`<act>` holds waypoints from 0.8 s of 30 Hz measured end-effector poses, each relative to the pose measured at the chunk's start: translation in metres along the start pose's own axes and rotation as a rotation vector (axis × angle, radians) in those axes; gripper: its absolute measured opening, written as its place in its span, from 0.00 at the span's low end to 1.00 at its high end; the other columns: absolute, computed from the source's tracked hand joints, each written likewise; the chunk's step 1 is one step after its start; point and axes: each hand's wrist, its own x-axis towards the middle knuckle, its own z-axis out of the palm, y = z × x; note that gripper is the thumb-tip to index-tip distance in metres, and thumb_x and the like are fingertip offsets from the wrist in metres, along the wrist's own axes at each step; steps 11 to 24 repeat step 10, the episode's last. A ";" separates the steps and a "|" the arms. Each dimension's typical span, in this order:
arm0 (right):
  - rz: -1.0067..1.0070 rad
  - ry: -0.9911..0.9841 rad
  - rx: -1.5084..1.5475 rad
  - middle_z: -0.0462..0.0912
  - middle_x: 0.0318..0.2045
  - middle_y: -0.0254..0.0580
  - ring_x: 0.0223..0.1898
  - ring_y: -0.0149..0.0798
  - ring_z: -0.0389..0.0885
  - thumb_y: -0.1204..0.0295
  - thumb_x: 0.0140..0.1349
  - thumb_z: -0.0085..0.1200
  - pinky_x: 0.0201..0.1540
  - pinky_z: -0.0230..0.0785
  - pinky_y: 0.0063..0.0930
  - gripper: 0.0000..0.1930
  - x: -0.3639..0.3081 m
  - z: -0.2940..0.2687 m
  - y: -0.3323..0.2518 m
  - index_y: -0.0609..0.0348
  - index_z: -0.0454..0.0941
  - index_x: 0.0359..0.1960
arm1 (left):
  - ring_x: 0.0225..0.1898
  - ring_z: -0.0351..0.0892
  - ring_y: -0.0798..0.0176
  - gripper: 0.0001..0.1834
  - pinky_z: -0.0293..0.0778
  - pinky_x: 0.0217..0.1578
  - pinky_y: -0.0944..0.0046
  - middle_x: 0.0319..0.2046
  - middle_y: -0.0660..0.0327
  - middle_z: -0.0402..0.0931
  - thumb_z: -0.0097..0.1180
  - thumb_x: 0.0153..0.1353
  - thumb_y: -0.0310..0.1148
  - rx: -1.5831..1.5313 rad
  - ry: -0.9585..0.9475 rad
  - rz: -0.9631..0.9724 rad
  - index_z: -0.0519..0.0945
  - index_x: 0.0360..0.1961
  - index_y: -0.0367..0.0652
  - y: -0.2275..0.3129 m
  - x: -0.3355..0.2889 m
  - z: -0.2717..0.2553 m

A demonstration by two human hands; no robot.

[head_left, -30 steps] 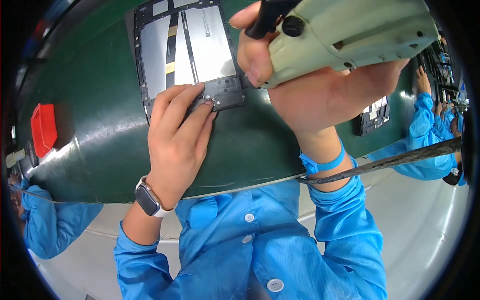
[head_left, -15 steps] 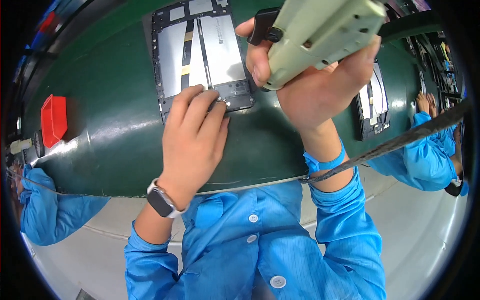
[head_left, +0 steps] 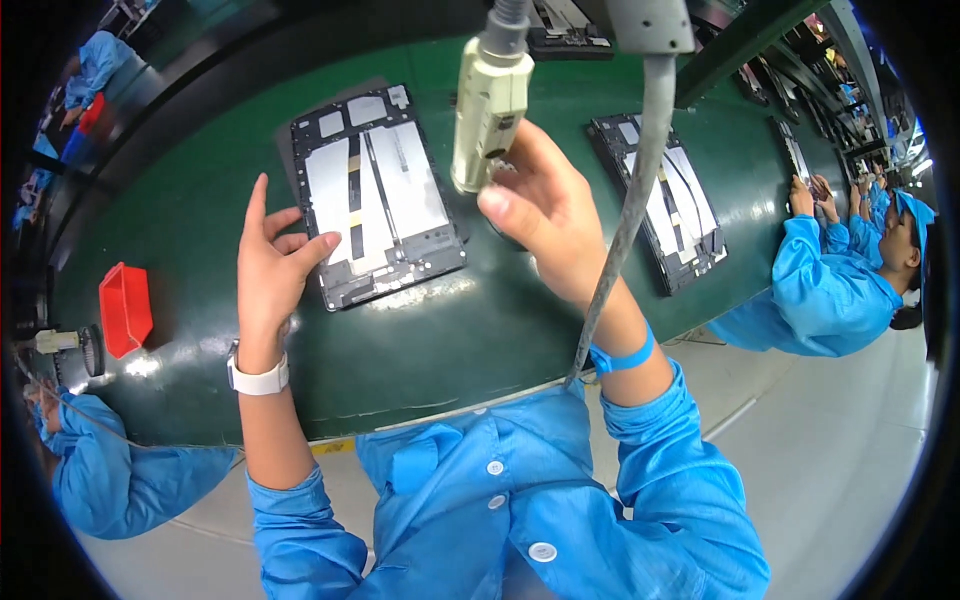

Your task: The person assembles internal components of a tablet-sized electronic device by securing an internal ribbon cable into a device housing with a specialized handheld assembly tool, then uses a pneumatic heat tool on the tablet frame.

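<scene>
An opened tablet (head_left: 417,190), with silvery battery panels and a black frame, lies slightly turned on the green bench in front of me. My left hand (head_left: 270,265) is at its lower left edge, thumb over the frame and curled fingers against the side, index finger stretched out. A pale green electric screwdriver (head_left: 492,115) hangs upright from above, right of the tablet. My right hand (head_left: 560,225) is beside its lower end with thumb and fingers apart, not wrapped round it. The screwdriver's tip is hidden.
A second opened tablet (head_left: 680,205) lies to the right, another (head_left: 570,40) at the back. A red tray (head_left: 125,310) stands left. A thick grey cable (head_left: 632,200) runs down past my right forearm. A co-worker (head_left: 835,280) sits at right; a blue sleeve (head_left: 110,470) shows at left.
My right hand has loosened from the screwdriver, which now hangs upright. My left hand has gone from the tablet's lower end to its left edge. The view has shifted too.
</scene>
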 end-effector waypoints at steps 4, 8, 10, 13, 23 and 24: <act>0.014 0.114 -0.243 0.79 0.58 0.48 0.58 0.41 0.78 0.71 0.61 0.67 0.60 0.70 0.37 0.35 -0.025 -0.024 0.007 0.66 0.67 0.69 | 0.44 0.82 0.63 0.46 0.79 0.46 0.64 0.51 0.45 0.79 0.61 0.62 0.21 -0.459 -0.071 -0.118 0.48 0.76 0.31 -0.005 0.007 0.004; 0.041 0.164 -0.308 0.80 0.56 0.50 0.57 0.43 0.81 0.72 0.61 0.66 0.58 0.73 0.39 0.33 -0.055 -0.047 0.003 0.66 0.69 0.68 | 0.54 0.79 0.62 0.39 0.75 0.55 0.67 0.55 0.46 0.78 0.52 0.67 0.24 -0.523 0.001 -0.064 0.51 0.76 0.32 -0.012 -0.010 0.010; 0.131 0.141 -0.334 0.79 0.58 0.51 0.58 0.44 0.81 0.71 0.60 0.68 0.63 0.71 0.38 0.33 -0.071 -0.066 0.004 0.64 0.70 0.67 | 0.66 0.72 0.55 0.42 0.67 0.64 0.65 0.65 0.42 0.69 0.54 0.68 0.26 -0.533 -0.018 -0.050 0.46 0.77 0.32 -0.025 -0.014 0.002; 0.131 0.141 -0.334 0.79 0.58 0.51 0.58 0.44 0.81 0.71 0.60 0.68 0.63 0.71 0.38 0.33 -0.071 -0.066 0.004 0.64 0.70 0.67 | 0.66 0.72 0.55 0.42 0.67 0.64 0.65 0.65 0.42 0.69 0.54 0.68 0.26 -0.533 -0.018 -0.050 0.46 0.77 0.32 -0.025 -0.014 0.002; 0.131 0.141 -0.334 0.79 0.58 0.51 0.58 0.44 0.81 0.71 0.60 0.68 0.63 0.71 0.38 0.33 -0.071 -0.066 0.004 0.64 0.70 0.67 | 0.66 0.72 0.55 0.42 0.67 0.64 0.65 0.65 0.42 0.69 0.54 0.68 0.26 -0.533 -0.018 -0.050 0.46 0.77 0.32 -0.025 -0.014 0.002; 0.131 0.141 -0.334 0.79 0.58 0.51 0.58 0.44 0.81 0.71 0.60 0.68 0.63 0.71 0.38 0.33 -0.071 -0.066 0.004 0.64 0.70 0.67 | 0.66 0.72 0.55 0.42 0.67 0.64 0.65 0.65 0.42 0.69 0.54 0.68 0.26 -0.533 -0.018 -0.050 0.46 0.77 0.32 -0.025 -0.014 0.002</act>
